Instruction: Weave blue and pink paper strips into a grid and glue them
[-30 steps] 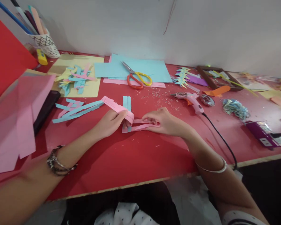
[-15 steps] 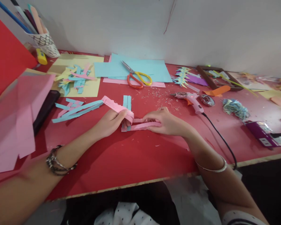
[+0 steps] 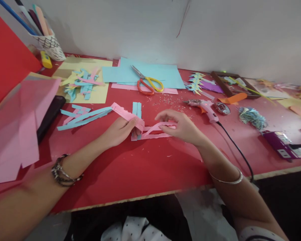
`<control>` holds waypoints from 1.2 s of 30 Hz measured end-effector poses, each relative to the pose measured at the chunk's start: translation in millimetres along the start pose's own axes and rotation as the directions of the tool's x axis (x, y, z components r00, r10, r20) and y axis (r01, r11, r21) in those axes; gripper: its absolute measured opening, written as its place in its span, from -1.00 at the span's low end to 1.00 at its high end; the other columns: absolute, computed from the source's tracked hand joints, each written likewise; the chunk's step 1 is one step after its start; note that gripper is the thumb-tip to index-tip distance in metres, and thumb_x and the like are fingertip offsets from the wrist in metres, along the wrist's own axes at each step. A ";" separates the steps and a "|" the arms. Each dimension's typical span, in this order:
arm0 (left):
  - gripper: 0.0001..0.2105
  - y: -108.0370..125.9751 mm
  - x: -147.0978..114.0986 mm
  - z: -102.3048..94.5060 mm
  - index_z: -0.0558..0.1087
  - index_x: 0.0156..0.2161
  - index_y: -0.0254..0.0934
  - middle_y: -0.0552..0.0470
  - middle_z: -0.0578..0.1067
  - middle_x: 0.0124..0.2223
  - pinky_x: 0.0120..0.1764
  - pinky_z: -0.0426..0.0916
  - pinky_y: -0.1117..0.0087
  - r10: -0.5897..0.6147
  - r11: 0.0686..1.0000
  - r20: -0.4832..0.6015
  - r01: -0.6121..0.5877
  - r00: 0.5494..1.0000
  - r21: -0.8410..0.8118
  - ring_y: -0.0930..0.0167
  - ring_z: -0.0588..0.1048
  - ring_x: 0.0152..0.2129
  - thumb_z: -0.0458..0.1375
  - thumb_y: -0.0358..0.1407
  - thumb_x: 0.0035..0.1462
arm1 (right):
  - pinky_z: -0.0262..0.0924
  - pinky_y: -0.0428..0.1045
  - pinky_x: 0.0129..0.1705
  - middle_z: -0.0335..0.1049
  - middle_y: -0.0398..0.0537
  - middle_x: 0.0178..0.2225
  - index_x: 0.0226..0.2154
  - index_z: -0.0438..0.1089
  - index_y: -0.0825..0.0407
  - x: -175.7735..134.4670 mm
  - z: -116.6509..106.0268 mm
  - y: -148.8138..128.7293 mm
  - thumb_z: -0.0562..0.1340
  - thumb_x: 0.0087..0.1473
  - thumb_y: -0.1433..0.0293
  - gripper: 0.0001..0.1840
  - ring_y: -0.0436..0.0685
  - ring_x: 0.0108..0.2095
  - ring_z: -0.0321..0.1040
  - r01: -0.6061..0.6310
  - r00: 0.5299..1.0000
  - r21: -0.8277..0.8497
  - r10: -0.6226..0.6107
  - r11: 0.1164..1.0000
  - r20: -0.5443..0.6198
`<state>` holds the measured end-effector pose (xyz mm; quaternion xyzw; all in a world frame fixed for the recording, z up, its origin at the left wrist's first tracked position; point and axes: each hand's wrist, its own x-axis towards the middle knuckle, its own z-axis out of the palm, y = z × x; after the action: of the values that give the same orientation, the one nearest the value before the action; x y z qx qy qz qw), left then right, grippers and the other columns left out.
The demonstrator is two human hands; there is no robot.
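My left hand (image 3: 124, 130) is closed with the thumb on top, pinching a folded pink paper strip (image 3: 122, 112) where it crosses other strips. A pair of light blue strips (image 3: 136, 109) stands out above this crossing, and a short blue and pink end shows below the fingers. To the right, my right hand (image 3: 177, 125) has a thin pink strip (image 3: 154, 128) lifted in a curve between thumb and fingers, loosely held. Another pink strip (image 3: 157, 136) lies lower, running beneath that hand. My left fingertips are partly hidden by the paper.
Loose blue strips (image 3: 87, 117) lie left of my hands. Scissors (image 3: 147, 82) rest on blue sheets (image 3: 170, 73) at the back. A pink glue gun (image 3: 203, 106) with a black cord (image 3: 237, 152) lies to the right. Pink sheets (image 3: 27, 124) and a pen cup (image 3: 51, 47) are at left.
My right hand has risen slightly and moved a little right, its thumb and fingers now around the upper pink strip, which curves up. My left hand keeps its grip.
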<state>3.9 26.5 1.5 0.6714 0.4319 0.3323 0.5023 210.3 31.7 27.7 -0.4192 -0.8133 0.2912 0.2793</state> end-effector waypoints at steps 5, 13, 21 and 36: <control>-0.68 0.1 0.1 0.1 0.32 -0.54 -0.31 0.07 0.40 -0.58 -0.57 0.31 0.53 -0.001 1.000 0.009 0.001 1.000 -0.001 0.52 0.38 -0.68 -0.15 -0.27 0.14 | 0.21 -0.08 -0.23 0.37 -0.12 -0.31 -0.34 0.29 0.04 0.3 10.5 -5.1 0.16 -0.10 0.49 -0.83 -0.02 -0.29 0.33 -0.054 0.998 0.304 0.046 0.951 0.031; -0.65 1.3 0.5 -1.1 0.36 -0.54 -0.31 0.08 0.40 -0.59 -0.56 0.31 0.52 0.022 0.999 0.015 -0.023 1.000 0.045 0.51 0.38 -0.68 -0.17 -0.27 0.14 | 0.26 -0.02 -0.19 0.34 -0.04 -0.14 -0.16 0.26 0.00 -3.7 16.2 -8.4 0.19 -0.02 0.36 -0.70 0.00 -0.27 0.36 -0.123 0.970 0.650 -0.047 0.750 0.237; -0.64 4.1 -0.3 -0.5 0.34 -0.56 -0.31 0.09 0.38 -0.63 -0.55 0.31 0.52 0.015 0.999 0.020 -0.016 1.000 0.040 0.53 0.36 -0.71 -0.16 -0.30 0.16 | 0.18 0.09 -0.10 0.32 0.00 -0.15 -0.13 0.22 0.00 -0.3 14.6 0.4 0.09 -0.01 0.27 -0.65 0.09 -0.20 0.32 -0.083 0.977 0.736 -0.092 0.672 0.194; -0.67 1.4 0.5 -0.6 0.32 -0.55 -0.31 0.08 0.39 -0.60 -0.56 0.31 0.55 0.020 1.000 0.022 -0.020 1.000 0.015 0.54 0.37 -0.68 -0.17 -0.37 0.15 | 0.18 0.02 -0.06 0.26 0.01 -0.14 -0.14 0.16 0.01 -1.5 22.6 -7.6 0.05 -0.05 0.55 -0.65 0.05 -0.10 0.26 0.092 0.996 0.186 -0.091 0.978 -0.014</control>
<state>4.0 27.1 3.1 0.6832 0.4220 0.3266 0.4986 191.3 21.4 17.5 -0.3542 -0.8001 0.3519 0.3324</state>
